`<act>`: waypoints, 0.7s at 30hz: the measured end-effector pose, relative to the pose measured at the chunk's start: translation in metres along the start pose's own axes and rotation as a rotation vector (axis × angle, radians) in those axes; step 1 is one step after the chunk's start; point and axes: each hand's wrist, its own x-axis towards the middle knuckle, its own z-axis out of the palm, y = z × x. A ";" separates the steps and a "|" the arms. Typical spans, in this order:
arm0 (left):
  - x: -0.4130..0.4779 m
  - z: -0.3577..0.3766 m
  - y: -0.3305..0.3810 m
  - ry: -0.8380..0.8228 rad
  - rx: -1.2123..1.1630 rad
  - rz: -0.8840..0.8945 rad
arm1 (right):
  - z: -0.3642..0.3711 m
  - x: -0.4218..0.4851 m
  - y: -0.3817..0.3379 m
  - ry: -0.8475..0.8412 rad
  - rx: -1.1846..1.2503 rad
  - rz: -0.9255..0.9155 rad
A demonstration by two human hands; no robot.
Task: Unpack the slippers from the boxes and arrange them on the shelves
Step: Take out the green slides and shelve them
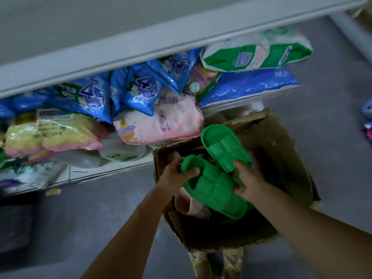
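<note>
The left hand [177, 176] curls round the heel rim of the nearer green slipper [215, 188], thumb lying on its insole and fingers under the edge. The right hand [247, 182] pinches the toe end of the farther green slipper [223, 146] between thumb and bent fingers, its palm against the ribbed strap of the nearer one; I cannot tell whether it grips that one too. Both slippers are over the open top of the cardboard box [281, 158], the two touching at their straps, the farther one tilted with its heel toward the box's far wall. Inside the box, under the left wrist, lies a pale pinkish wrapping [191, 204]; the rest of the inside is dark. The box stands on the grey floor [100, 214], its flaps torn and folded outward. At the box's near side, two feet in patterned footwear [201, 262] show. To the left of the box and touching its far corner runs the lower shelf [90, 173], heaped with blue bags [90, 95], a pink bag [161, 121], a yellow bag [50, 131] and, beyond the box, a green-and-white bag [255, 55]. Above those bags runs the pale upper shelf board [120, 51]. Well to the right of the box, small coloured things [367, 109] lie blurred on the floor.
</note>
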 end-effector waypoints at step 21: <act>-0.208 -0.127 0.096 0.070 -0.317 0.274 | 0.076 -0.256 -0.085 -0.285 -0.974 -0.926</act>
